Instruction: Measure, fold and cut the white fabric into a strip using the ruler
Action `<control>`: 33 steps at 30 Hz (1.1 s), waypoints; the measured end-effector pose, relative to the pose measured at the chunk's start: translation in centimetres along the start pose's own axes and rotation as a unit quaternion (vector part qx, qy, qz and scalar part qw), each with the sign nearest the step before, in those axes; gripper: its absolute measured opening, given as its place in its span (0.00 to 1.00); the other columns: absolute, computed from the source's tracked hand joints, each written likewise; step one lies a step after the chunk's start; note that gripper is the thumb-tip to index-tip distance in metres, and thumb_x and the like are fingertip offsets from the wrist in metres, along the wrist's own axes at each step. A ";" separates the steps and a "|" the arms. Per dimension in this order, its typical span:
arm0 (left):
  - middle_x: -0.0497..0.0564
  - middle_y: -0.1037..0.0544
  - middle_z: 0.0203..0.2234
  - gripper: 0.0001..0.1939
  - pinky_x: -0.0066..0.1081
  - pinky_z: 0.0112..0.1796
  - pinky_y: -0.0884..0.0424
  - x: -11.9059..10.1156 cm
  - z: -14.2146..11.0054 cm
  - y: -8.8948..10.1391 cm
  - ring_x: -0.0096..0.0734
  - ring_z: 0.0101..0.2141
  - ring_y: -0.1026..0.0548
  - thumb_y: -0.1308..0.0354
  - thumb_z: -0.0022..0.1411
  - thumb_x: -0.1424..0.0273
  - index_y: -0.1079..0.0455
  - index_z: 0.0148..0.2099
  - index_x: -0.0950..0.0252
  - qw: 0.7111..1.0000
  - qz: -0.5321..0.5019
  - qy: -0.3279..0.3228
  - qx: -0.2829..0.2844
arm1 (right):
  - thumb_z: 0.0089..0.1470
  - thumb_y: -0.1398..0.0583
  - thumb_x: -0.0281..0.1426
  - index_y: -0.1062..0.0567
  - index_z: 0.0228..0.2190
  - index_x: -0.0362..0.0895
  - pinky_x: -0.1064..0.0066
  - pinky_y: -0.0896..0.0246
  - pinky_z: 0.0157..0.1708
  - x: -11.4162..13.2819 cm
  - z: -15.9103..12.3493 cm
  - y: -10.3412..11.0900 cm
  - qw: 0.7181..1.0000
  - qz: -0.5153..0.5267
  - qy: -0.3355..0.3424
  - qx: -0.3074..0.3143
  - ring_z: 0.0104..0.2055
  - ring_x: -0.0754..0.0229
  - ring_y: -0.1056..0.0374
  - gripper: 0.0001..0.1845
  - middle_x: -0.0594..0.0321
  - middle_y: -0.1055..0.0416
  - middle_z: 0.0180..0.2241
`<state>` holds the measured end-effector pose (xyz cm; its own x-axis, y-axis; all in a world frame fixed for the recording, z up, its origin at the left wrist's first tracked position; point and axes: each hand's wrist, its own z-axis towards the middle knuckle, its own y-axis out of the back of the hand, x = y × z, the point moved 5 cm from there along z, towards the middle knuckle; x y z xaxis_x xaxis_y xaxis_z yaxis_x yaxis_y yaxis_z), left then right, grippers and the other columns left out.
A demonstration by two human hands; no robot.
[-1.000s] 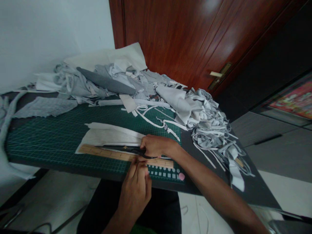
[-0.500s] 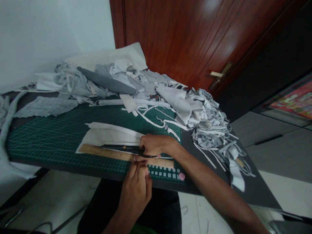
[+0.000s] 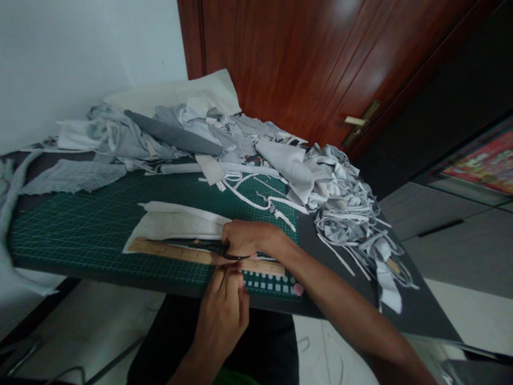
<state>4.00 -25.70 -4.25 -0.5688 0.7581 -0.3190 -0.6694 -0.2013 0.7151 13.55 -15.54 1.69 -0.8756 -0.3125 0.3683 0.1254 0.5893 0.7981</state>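
Left hand [image 3: 224,305], 6 o'clock: fingers bunched at ruler [image 3: 176,252], grip unclear. Right hand [image 3: 244,238]: fingers closed round scissors [image 3: 200,244], blades toward 9 o'clock. White cloth [image 3: 180,224] beyond: seemingly mostly cut, 9-o'clock end left. Scraps [image 3: 120,131], 11 o'clock.

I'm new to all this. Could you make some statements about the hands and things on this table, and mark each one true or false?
1. The right hand grips black scissors. True.
2. The left hand grips a roll of grey cloth. False: it touches the flat wooden ruler.
3. The ruler's left end overlies the folded off-white cloth. True.
4. The gridded cutting mat is red. False: it is green.
5. A small pink piece lies near the ruler's right end. True.
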 end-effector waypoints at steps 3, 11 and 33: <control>0.59 0.23 0.43 0.09 0.40 0.48 0.25 0.0 0.0 0.0 0.45 0.49 0.25 0.53 0.69 0.78 0.35 0.48 0.66 1.000 0.005 0.001 -0.004 | 0.57 0.39 0.34 0.18 0.29 0.35 0.74 0.45 0.18 0.2 -0.1 0.1 1.000 -0.013 -0.003 0.002 0.20 0.62 0.33 0.14 0.54 0.22 0.23; 0.57 0.23 0.42 0.09 0.40 0.49 0.26 -0.1 0.0 0.1 0.44 0.49 0.25 0.52 0.68 0.78 0.35 0.48 0.66 1.000 -0.007 0.010 -0.001 | 0.57 0.39 0.33 0.19 0.29 0.36 0.76 0.44 0.20 0.1 -0.2 -0.1 1.000 -0.003 0.014 -0.004 0.20 0.63 0.33 0.13 0.57 0.22 0.23; 0.60 0.22 0.46 0.13 0.41 0.51 0.25 -0.1 -0.2 -0.1 0.46 0.52 0.26 0.53 0.68 0.78 0.35 0.53 0.69 1.000 0.004 0.000 0.005 | 0.58 0.39 0.36 0.20 0.25 0.36 0.74 0.45 0.18 0.7 0.1 0.6 1.000 0.010 0.006 0.003 0.19 0.63 0.34 0.17 0.57 0.23 0.22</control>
<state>4.00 -25.82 -4.39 -0.5746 0.7564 -0.3126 -0.6596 -0.2019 0.7240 13.02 -15.32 2.39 -0.8673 -0.3097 0.3898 0.1395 0.6004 0.7875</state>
